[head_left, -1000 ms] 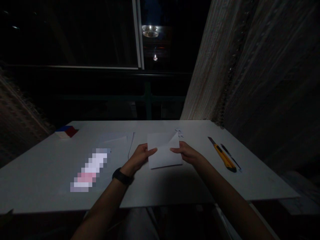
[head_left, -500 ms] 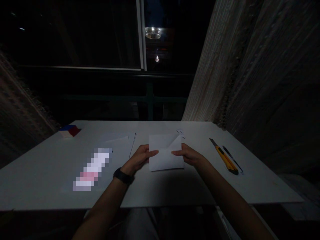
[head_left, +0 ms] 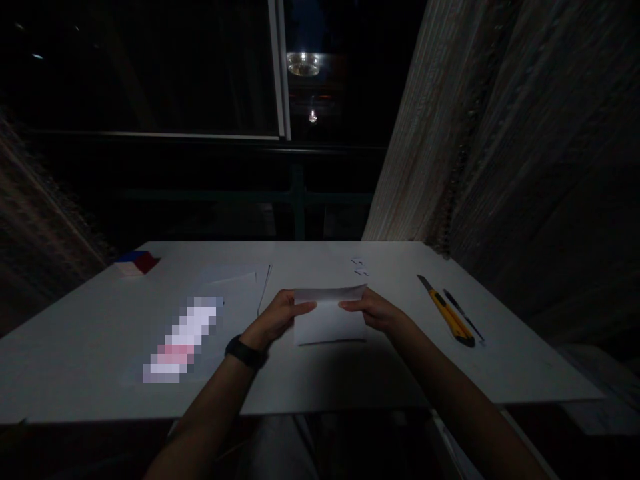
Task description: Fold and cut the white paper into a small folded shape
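A folded sheet of white paper (head_left: 330, 327) is held in front of me, above the table. My left hand (head_left: 283, 315) grips its left side, thumb on the near face and fingers behind. On the right side my right hand (head_left: 373, 309) pinches it the same way. The paper's upper part bends along a line level with my thumbs, its top edge nearly straight. Beyond the paper lie two small white paper pieces (head_left: 361, 268) with dark marks. Fingers behind the sheet are hidden.
On the white table (head_left: 310, 387), a yellow utility knife (head_left: 453, 320) and a pen (head_left: 464, 315) lie at right. Left are paper sheets (head_left: 240, 300), partly under a blurred-out patch, and a red, blue and white cube (head_left: 135, 263). A window and curtains (head_left: 405, 133) stand behind.
The paper's upper part has folded down, so the sheet looks shorter and its diagonal crease no longer shows. The small pieces behind it are now more visible. Both hands stay nearly in place.
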Tool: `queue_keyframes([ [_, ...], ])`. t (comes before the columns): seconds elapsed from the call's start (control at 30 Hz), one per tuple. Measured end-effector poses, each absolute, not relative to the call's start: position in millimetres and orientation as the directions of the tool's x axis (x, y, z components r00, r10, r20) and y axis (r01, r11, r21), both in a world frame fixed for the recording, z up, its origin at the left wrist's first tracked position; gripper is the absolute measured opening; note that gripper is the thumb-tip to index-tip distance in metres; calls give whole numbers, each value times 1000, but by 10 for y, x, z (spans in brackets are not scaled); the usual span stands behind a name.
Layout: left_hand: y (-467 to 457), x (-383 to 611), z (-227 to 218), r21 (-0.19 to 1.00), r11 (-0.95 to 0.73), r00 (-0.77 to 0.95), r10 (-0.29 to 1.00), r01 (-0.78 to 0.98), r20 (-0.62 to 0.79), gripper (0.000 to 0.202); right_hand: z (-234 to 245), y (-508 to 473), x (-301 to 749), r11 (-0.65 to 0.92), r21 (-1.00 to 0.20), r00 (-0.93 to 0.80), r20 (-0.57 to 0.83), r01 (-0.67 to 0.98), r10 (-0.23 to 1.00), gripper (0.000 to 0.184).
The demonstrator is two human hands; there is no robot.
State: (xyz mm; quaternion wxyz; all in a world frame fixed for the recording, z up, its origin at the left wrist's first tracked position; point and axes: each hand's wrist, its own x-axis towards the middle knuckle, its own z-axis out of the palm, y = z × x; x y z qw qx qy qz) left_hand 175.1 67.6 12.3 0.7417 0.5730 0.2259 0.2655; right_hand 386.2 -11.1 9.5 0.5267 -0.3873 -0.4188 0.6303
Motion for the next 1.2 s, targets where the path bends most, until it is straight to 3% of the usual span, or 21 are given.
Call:
queue_keyframes([
  [0.17,692,1759,135,945,269,692,718,-188,-66,32,80,-73,3871,-101,-966,-17,-100,-239,995,23],
  [0.27,697,1773,169,889,315,608,792,-332,-54,35,40,-6,3855,32,-975,199,-13,-219,980,25],
  [0.37,708,1795,181,824,333,554,832,-459,-27,22,-15,46,3826,186,-981,378,153,-51,913,26],
  [0.63,759,1823,69,860,339,541,836,-382,-90,33,-67,-61,3618,406,-848,245,497,340,832,29],
  [0.73,763,1811,75,870,352,532,837,-345,-128,38,-76,-76,3572,447,-821,228,540,355,810,32],
  [0.87,701,1808,134,871,423,647,742,-251,-174,40,-90,-59,3532,468,-822,245,551,325,798,36],
  [0.97,643,1810,174,882,400,694,708,-247,-127,36,-109,-46,3502,472,-830,234,543,299,806,37],
  [1.2,622,1814,179,890,301,632,775,-343,-18,23,-90,-77,3457,410,-875,324,478,260,816,37],
])
